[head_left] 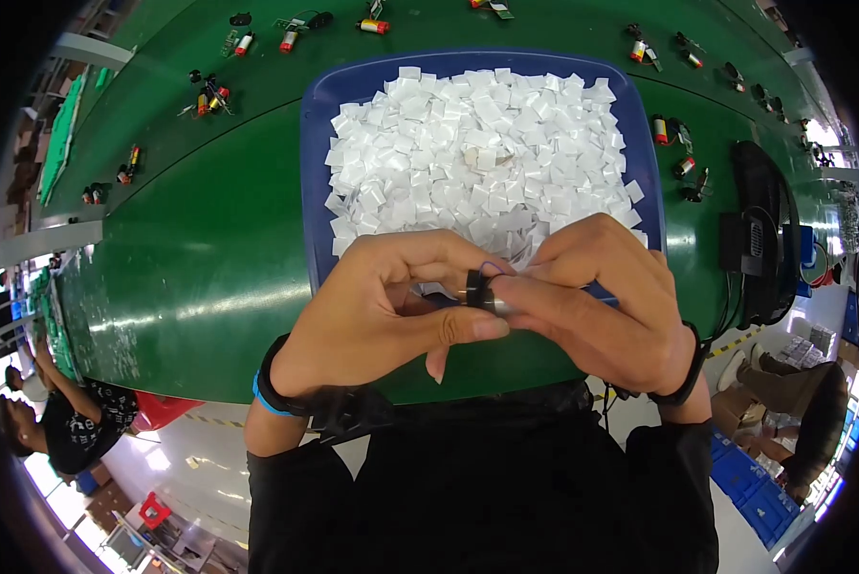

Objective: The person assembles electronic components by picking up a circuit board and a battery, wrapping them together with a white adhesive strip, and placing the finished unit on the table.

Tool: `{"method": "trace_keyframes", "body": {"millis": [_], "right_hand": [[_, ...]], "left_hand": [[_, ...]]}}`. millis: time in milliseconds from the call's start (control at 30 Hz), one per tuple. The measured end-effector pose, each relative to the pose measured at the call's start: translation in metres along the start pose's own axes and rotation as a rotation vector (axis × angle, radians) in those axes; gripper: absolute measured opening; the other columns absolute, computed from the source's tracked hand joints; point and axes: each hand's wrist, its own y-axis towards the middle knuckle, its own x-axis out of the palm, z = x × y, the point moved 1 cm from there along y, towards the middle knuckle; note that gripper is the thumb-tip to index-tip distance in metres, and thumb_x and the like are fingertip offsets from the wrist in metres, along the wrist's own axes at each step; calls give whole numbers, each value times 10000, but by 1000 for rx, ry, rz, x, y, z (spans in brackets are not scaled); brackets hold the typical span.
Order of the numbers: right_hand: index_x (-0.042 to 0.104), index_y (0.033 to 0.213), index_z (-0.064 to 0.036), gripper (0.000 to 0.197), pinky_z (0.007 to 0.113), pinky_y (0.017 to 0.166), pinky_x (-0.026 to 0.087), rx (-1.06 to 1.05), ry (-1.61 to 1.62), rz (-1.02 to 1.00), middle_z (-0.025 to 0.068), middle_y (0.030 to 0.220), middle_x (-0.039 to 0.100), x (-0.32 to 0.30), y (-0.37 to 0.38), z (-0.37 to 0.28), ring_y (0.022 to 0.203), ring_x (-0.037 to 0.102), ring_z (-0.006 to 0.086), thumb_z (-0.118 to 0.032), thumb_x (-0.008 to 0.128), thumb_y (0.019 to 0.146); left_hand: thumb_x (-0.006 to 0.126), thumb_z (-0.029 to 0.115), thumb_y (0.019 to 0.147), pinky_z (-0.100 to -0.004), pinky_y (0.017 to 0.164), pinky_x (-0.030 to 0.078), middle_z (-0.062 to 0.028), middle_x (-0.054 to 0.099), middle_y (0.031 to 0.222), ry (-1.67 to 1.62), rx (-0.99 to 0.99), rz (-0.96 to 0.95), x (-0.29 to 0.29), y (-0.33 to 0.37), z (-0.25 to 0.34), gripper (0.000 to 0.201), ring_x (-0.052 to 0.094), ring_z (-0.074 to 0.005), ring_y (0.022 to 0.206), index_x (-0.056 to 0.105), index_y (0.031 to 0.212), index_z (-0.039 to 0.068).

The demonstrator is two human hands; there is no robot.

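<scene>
Close in front of me, over the near edge of the tray, both my hands meet at a small silver cylinder with a black ring-shaped end (477, 289). My left hand (377, 306) grips it between thumb and fingers. From the other side, my right hand (611, 301) is closed, its fingertips pressed on the same part. A thin purple wire (490, 266) loops up from it. The fingers cover much of the cylinder. Behind the hands lies a blue tray (312, 191) heaped with small white square pieces (477, 143).
On the green table (200, 258), small battery assemblies with wires (289, 38) lie around the far side and both ends. A black bag-like object (769, 230) is at the right. People work at the left (76, 411) and right (783, 411); blue crates (755, 493) stand on the floor.
</scene>
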Motion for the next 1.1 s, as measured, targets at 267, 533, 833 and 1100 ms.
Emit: {"method": "trace_keyframes", "body": {"millis": [267,533,833,1100], "right_hand": [[737,982,-42,425,271,586,463,92,21,-49,50,833,573,4,-6,2,741,587,187,-53,845,572],[725,1064,-56,488,278,627,451,165,240,-87,55,872,546,4,2,1,762,555,176,-86,854,594],[723,1074,-61,492,319,649,486,45,60,-103,73,927,582,4,0,7,797,576,223,-124,833,598],[706,1094,-44,516,331,667,500,67,63,-179,93,973,604,2,3,-2,818,599,247,-126,832,600]], "left_hand": [[668,-25,869,-200,483,476,-108,662,961,68,-49,54,5,-1,3,274,604,-92,680,602,1135,-36],[661,4,890,-201,486,442,-75,655,916,-69,-21,-86,-1,-1,6,263,559,-67,618,608,1146,-22],[715,69,866,-191,462,425,-69,648,899,-32,-57,-23,3,4,0,302,552,-69,574,603,1131,-23],[703,-19,831,-178,452,420,-60,668,906,39,-101,-27,1,-2,10,251,567,-51,621,612,1065,-25]]}}
